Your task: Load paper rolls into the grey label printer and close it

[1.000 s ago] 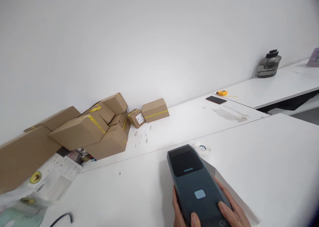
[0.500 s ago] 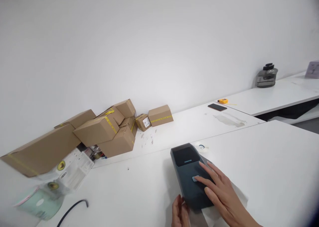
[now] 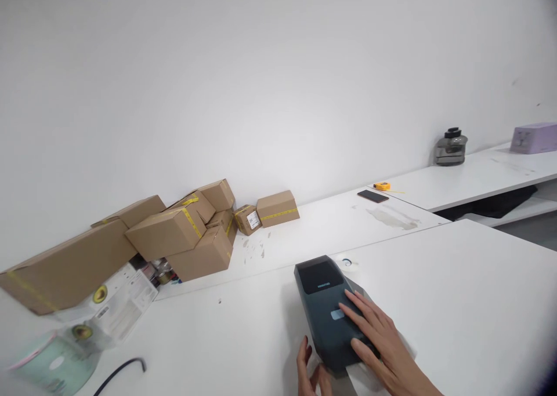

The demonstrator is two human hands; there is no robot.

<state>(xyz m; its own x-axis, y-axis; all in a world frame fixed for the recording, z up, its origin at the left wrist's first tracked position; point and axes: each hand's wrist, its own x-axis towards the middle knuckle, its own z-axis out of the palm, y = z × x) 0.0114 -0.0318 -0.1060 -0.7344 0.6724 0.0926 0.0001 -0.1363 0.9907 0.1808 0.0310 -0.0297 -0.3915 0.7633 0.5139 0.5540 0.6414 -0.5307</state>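
Observation:
A dark teal, slab-shaped box [image 3: 319,312] with a glossy black panel at its far end and a small light-blue patch on its face lies tilted on the white table. My right hand [image 3: 380,341] rests flat on the box's right side, fingers stretched out and a little spread, the tips beside the light-blue patch. At the near left corner is my left hand [image 3: 310,373], fingers apart and slightly bent; one digit meets the lower edge of the box. Whether anything lies under the box is hidden, apart from a pale sheet showing at its near side.
Cardboard boxes [image 3: 165,233] are piled against the wall at left. Nearer are a plastic-wrapped package [image 3: 126,309], a mint-green container [image 3: 61,364] and a black cable [image 3: 117,373]. A phone [image 3: 373,196], a tape measure [image 3: 382,186], a dark jug [image 3: 451,148] and a purple box [image 3: 534,138] stand farther right.
My right index finger has come off the light-blue patch, and the hand lies flatter on the box. My left fingers have spread wider. The view has shifted slightly right and up.

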